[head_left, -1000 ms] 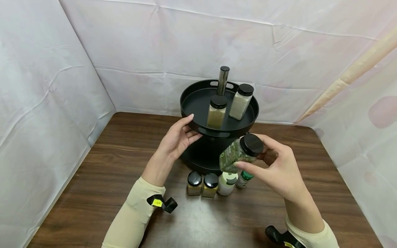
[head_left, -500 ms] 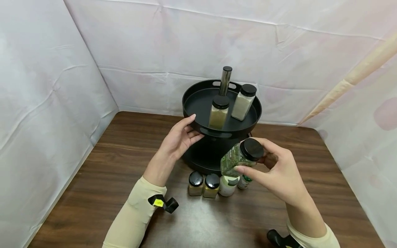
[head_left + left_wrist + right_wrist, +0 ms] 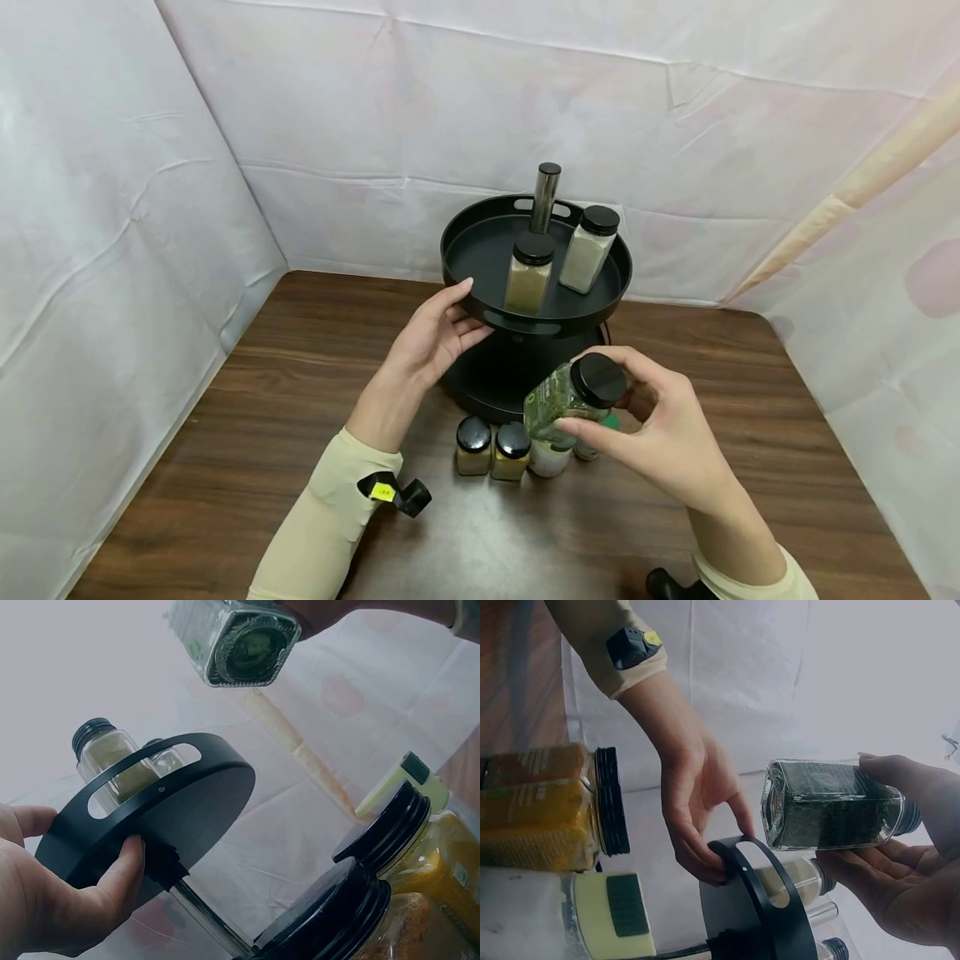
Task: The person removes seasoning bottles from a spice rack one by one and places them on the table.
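My right hand (image 3: 660,425) grips a clear square spice jar (image 3: 553,402) of dried green herbs with a black lid, tilted in the air before a black two-tier spice rack (image 3: 472,229). Thumb and fingers lie on opposite sides of the jar, seen also in the right wrist view. My left hand (image 3: 431,342) holds the upper tray's rim at its near left, thumb at the edge and fingers underneath. Two black-lidded jars stand on that tray: an olive-brown powder jar (image 3: 527,282) near the front and a pale powder jar (image 3: 586,258) at the right.
On the wooden table (image 3: 300,400), before the rack, stand two black-lidded jars, a brown one (image 3: 473,460) and a yellow one (image 3: 510,467). Beside them are a white container (image 3: 549,461) and a green-capped bottle (image 3: 587,450), both partly hidden. A white cloth (image 3: 337,125) hangs behind.
My right hand has brought the herb jar lower and slightly left, so it covers more of the white container. My left hand keeps its hold on the tray rim.
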Available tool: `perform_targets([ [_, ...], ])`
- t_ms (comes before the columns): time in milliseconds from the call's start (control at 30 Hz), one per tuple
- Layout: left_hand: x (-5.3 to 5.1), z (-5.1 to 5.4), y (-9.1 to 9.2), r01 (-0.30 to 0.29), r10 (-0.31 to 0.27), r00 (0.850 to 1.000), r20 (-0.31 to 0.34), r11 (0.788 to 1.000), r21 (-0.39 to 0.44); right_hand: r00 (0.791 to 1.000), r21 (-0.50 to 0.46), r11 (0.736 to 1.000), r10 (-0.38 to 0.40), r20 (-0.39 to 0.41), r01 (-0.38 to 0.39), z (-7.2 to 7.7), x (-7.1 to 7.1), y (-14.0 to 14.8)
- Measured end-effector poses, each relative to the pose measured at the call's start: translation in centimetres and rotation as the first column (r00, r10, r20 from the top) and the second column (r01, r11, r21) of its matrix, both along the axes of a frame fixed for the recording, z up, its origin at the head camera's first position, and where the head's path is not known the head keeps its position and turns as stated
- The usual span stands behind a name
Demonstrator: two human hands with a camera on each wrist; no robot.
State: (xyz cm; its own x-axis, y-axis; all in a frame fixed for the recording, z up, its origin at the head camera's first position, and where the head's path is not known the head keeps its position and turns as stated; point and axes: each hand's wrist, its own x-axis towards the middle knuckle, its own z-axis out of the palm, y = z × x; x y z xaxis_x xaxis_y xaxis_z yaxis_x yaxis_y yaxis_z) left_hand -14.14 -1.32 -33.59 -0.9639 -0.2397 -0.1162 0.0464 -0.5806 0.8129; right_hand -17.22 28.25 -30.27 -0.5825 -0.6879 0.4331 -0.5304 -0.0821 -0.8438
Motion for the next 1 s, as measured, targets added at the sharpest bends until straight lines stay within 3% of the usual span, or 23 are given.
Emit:
perform_targets([
  [600,-0.4,0.3,0.4,0.018,-0.018,1.000,-0.006,0.999,-0.026,0.995,0.095,0.993,0.075,-0.067,-0.068,-2.9,1.8,0.6],
  [1000,-0.3,0.3,0.6,0.005,-0.005,1.000,-0.013,1.000,-0.005,0.986,0.075,0.987,0.150,-0.072,-0.144,-4.0,2.6,-0.3],
])
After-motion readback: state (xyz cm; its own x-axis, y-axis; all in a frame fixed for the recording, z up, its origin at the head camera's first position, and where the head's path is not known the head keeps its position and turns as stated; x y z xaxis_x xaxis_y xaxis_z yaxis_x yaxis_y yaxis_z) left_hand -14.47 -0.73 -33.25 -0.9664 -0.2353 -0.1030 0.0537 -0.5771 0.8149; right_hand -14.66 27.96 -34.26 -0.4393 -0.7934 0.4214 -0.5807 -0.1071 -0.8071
